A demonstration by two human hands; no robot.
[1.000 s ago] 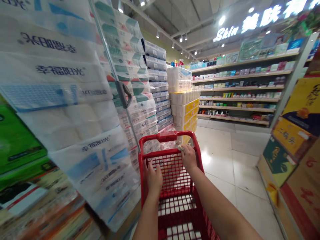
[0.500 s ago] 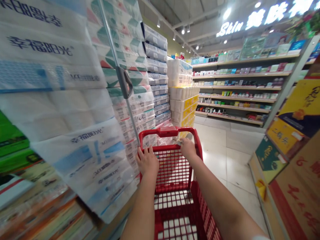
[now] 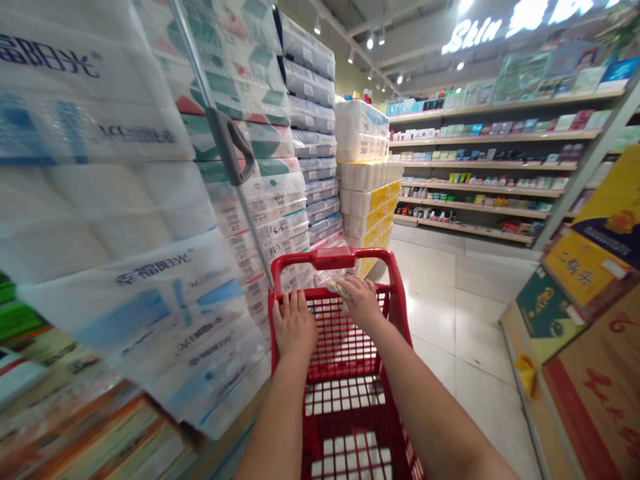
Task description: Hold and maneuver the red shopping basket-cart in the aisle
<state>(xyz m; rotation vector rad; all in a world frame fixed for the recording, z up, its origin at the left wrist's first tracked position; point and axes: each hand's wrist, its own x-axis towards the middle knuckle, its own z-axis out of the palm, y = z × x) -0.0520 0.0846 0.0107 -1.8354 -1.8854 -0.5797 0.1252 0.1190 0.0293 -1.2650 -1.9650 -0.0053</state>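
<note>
A red plastic rolling shopping basket point(image 3: 345, 383) with a grid wall and a raised red handle point(image 3: 335, 257) stands in front of me. My left hand point(image 3: 295, 325) lies over the left part of its rim, fingers stretched out and slightly apart. My right hand point(image 3: 361, 300) is at the middle of that rim, fingers closed on a small crumpled packet point(image 3: 339, 288), whitish with some yellow. Its exact kind is unclear. By the basket's left corner rises a slanted metal pole point(image 3: 253, 230) with a grey grip point(image 3: 231, 148). Some wrapped goods show blurrily beyond the rim.
Tall stacks of wrapped tissue packs point(image 3: 165, 300) stand close on the left. Boxes point(image 3: 575, 263) line a low display on the right. A tiled aisle floor point(image 3: 433, 287) runs between them toward long shelves point(image 3: 480, 163) of small products.
My right hand has moved left along the rim, bringing the packet into clearer view. The stacks on the left look nearer. My left hand stays on the rim.
</note>
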